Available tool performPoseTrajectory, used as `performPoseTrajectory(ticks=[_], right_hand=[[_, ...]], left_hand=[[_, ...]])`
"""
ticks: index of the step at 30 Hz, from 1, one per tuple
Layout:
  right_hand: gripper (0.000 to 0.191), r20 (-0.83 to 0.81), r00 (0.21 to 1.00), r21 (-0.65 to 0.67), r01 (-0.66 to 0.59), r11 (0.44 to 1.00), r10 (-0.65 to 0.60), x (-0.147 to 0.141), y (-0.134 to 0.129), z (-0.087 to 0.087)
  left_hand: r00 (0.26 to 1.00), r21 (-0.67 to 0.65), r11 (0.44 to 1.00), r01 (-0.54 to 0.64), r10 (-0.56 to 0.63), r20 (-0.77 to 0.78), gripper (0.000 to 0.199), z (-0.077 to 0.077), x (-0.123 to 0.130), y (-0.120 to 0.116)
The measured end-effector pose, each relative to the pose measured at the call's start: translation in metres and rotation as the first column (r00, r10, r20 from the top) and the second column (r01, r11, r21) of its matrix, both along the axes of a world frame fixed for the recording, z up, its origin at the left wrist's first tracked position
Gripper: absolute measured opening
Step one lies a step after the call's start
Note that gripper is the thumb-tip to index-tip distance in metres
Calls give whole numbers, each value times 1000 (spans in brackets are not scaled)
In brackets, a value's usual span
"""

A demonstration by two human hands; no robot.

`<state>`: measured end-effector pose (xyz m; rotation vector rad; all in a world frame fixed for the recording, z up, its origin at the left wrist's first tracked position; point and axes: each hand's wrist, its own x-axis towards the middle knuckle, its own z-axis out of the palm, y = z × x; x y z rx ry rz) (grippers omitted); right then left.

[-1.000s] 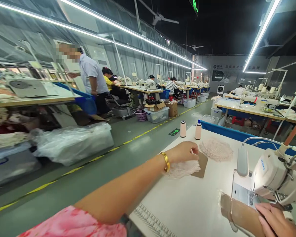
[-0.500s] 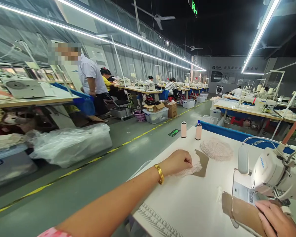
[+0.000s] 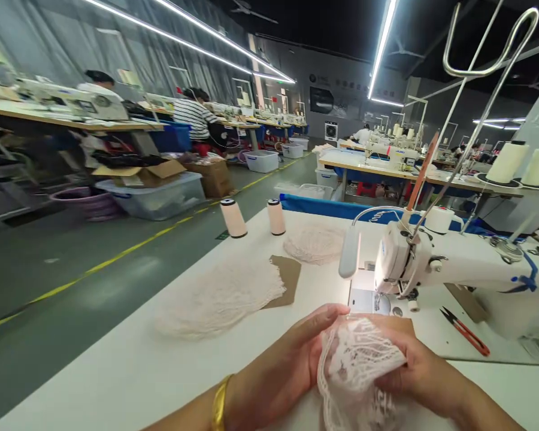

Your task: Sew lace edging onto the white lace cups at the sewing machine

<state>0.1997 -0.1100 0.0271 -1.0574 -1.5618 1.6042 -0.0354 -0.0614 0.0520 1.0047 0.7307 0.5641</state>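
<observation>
A piece of white lace [image 3: 363, 362] hangs in front of me, gathered between both hands. My left hand [image 3: 296, 359], with a gold bangle at the wrist, is closed on its left edge. On the other side, my right hand [image 3: 424, 374] grips the lace with thumb and fingers. Behind the hands a brown card piece [image 3: 397, 324] lies partly hidden near the needle plate of the sewing machine [image 3: 399, 263]. A pale lace pile [image 3: 220, 296] spreads to the left, overlapping a second brown card [image 3: 290, 278]. Beyond that sits a smaller lace pile [image 3: 314, 244].
Two pale pink thread cones [image 3: 234, 219] stand at the table's far left edge. Red-handled thread snips [image 3: 467, 333] lie right of the machine. A blue cloth trough [image 3: 323, 208] runs along the back. Across the aisle are plastic bins [image 3: 161, 194] and people at other machines.
My view has swung right. My left hand has come from the lace pile to the machine front. My right hand has left the brown card, and both hands now hold lace.
</observation>
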Motion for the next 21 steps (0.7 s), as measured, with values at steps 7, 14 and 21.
performPoseTrajectory(ticks=[7, 14, 21], right_hand=[[41, 231, 969, 21, 85, 996, -88, 15, 7, 0], [12, 455, 835, 291, 190, 938, -310, 12, 7, 2], [18, 477, 781, 510, 129, 851, -404, 12, 6, -9]], left_hand=[[877, 84, 913, 400, -354, -326, 73, -3, 19, 43], [849, 496, 746, 445, -174, -499, 27, -11, 45, 48], [884, 649, 673, 355, -15, -467, 26, -20, 42, 40]])
